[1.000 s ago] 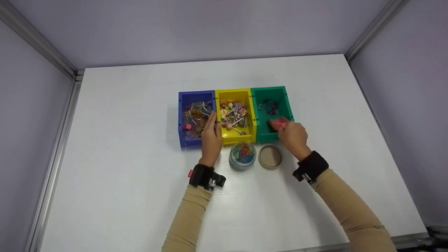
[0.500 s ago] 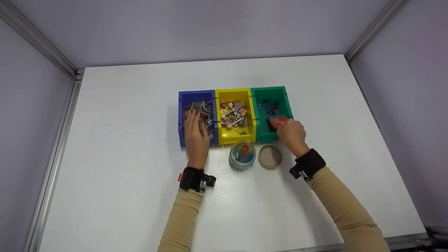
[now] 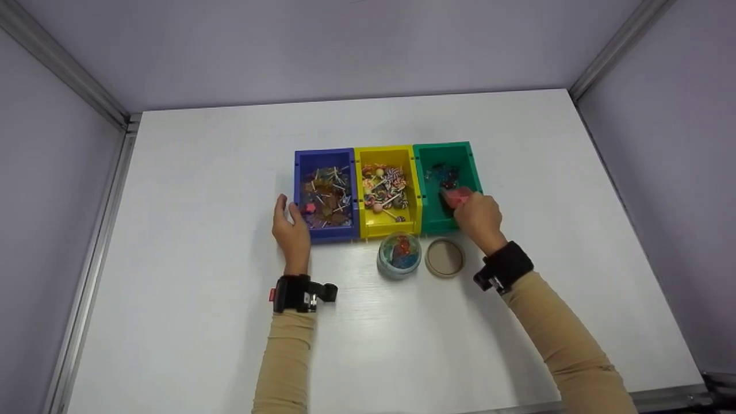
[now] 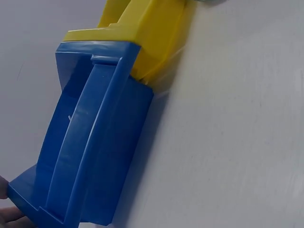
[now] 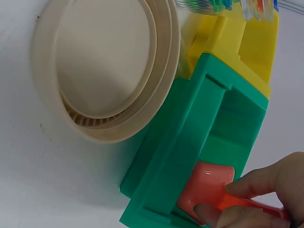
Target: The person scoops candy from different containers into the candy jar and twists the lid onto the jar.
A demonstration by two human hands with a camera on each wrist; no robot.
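Note:
My left hand (image 3: 292, 233) is at the left side of the blue bin (image 3: 326, 233), its fingers and thumb extended right by the wall. In the left wrist view only its fingertips (image 4: 10, 216) show at the bin's corner. With my right hand (image 3: 480, 219) I grip the handle of a red scoop (image 5: 209, 185). The scoop's head is inside the green bin (image 5: 156, 185), near its front. Beyond it in that bin lie several dark, glassy pieces (image 3: 445, 175). Clear, amber and pink lollipops (image 3: 330, 195) fill the floor of the blue bin.
Between the two bins stands a yellow bin (image 3: 390, 229) with striped, swirled lollipops (image 3: 385, 187). In front of it are an open glass jar (image 3: 398, 267) holding colourful pieces and an upturned beige lid (image 5: 104, 52). All rest on a white table (image 3: 207, 230).
My left hand has moved left across the blue bin, from its right side to its left side. The right hand has barely moved, still holding the scoop in the green bin.

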